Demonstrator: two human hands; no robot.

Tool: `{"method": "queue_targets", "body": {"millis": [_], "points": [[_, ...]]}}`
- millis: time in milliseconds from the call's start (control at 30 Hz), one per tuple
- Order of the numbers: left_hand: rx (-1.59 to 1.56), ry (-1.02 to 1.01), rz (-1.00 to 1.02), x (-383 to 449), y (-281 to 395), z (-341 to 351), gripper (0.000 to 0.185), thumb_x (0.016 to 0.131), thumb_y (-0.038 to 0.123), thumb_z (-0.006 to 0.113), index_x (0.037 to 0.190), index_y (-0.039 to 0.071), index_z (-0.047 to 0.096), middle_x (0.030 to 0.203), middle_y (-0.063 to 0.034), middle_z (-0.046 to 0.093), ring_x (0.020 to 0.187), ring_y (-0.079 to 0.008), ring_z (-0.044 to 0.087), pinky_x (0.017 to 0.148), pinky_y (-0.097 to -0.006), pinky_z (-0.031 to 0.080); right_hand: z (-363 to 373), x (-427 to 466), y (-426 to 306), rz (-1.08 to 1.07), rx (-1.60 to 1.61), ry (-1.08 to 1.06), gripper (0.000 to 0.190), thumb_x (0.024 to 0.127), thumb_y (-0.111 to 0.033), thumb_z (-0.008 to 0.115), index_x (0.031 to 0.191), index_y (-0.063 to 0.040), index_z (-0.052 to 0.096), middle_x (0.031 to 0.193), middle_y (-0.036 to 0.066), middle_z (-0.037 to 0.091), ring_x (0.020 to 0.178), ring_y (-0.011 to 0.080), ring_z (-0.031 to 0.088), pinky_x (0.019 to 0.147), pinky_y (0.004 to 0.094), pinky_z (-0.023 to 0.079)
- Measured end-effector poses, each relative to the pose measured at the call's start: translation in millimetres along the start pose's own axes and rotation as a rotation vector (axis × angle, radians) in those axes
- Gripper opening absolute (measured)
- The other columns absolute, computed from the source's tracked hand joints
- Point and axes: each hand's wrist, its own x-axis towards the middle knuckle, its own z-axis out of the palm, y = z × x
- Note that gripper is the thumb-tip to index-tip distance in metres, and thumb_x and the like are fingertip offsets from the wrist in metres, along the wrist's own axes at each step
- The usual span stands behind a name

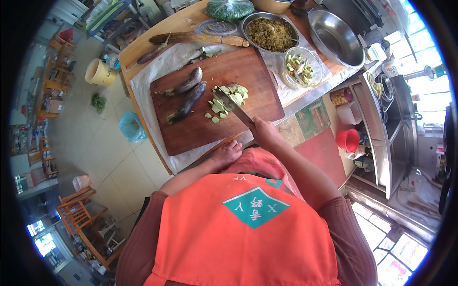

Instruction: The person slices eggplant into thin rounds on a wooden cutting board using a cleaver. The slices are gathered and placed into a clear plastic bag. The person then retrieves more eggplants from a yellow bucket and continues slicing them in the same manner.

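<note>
My right hand [266, 134] grips the handle of a kitchen knife [236, 109]. Its broad dark blade reaches over a pile of pale green cut eggplant pieces [229, 96] on a brown wooden cutting board [250, 71]. Left of the pile, two dark purple eggplants [188, 102] lie side by side on the board. My left hand [228, 154] rests low by the table's near edge, against the orange apron [200, 228]. Its fingers are curled, and whether they hold anything is unclear.
Behind the board lie a long wooden stick [200, 38] and another eggplant [148, 56]. To the right stand a steel bowl of chopped brownish food [270, 34], a clear bowl of cut vegetables [302, 68] and a large steel basin [336, 39]. A yellow bucket [100, 73] stands on the floor at left.
</note>
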Motion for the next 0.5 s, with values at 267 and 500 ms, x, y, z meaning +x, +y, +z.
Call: {"method": "queue_targets", "body": {"millis": [267, 500], "points": [[-0.288, 0.622, -0.304, -4.2, 4.6, -83.3, 0.029, 0.082, -0.006, 0.066, 0.11, 0.005, 0.065, 0.115, -0.0155, 0.061, 0.107, -0.0388, 0.062, 0.094, -0.0468, 0.053, -14.6, -7.7, -7.6, -0.021, -0.086, -0.06, 0.029, 0.106, -0.033, 0.05, 0.103, -0.005, 0.057, 0.084, 0.029, 0.069, 0.082, 0.0517, 0.067, 0.073, 0.062, 0.051], [-0.163, 0.759, -0.587, -29.8, -43.5, -85.6, 0.018, 0.087, 0.001, 0.07, 0.104, 0.002, 0.066, 0.111, -0.0153, 0.063, 0.106, -0.0371, 0.062, 0.094, -0.046, 0.052, -12.1, -0.4, -30.1, -0.113, -0.152, -0.146, 0.029, 0.107, -0.032, 0.05, 0.104, -0.004, 0.056, 0.083, 0.028, 0.069, 0.081, 0.0508, 0.067, 0.073, 0.0618, 0.051]]}}
